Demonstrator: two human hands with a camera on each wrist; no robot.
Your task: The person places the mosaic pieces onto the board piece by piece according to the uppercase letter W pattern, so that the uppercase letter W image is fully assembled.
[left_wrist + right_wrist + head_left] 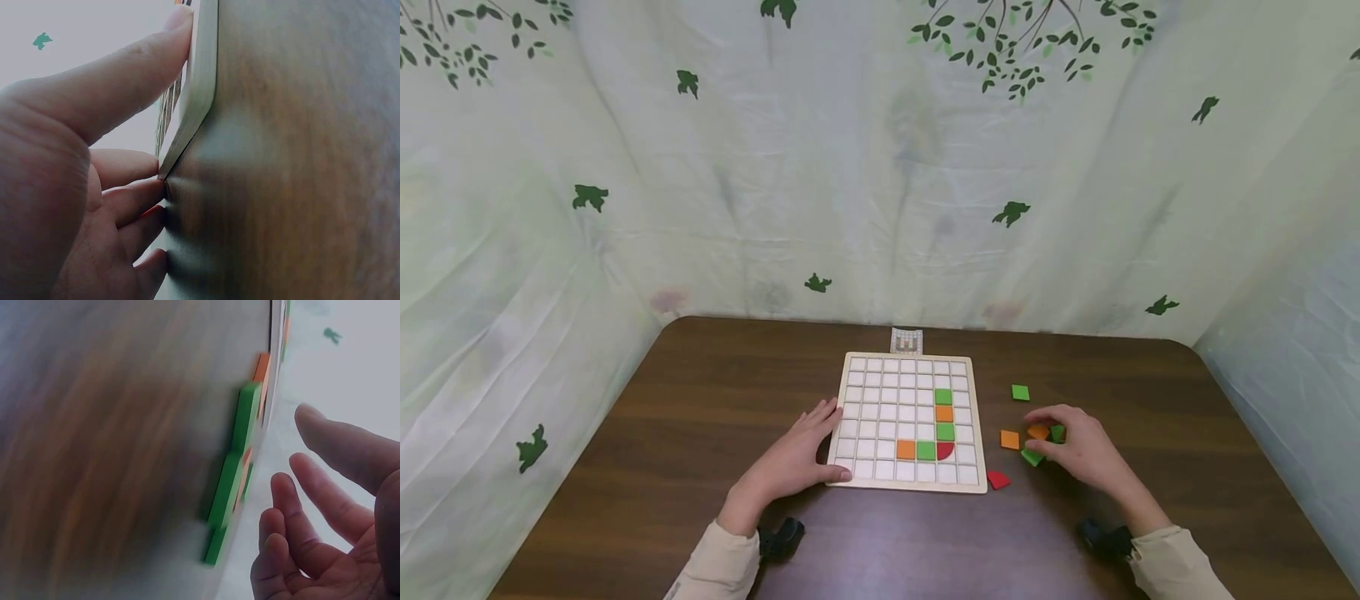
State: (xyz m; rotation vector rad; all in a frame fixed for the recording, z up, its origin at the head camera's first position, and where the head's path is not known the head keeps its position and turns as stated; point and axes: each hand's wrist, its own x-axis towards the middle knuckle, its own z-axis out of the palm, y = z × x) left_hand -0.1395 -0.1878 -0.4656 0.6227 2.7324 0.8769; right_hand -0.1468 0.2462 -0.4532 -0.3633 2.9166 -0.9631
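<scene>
Beyond cream sleeves (724,560), the board (889,412) is touched at its near-left corner by the unclenched left hand (792,455), while tiles (1031,459) clustered to its right could be scattered if brushed by the empty, relaxed right hand (1081,448).

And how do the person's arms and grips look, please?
The left sleeve and right sleeve are pale cream, of creased cloth. By each sleeve's end is a chunky black device. The left grip and right grip are bare, without gloves. I see no cables.
</scene>
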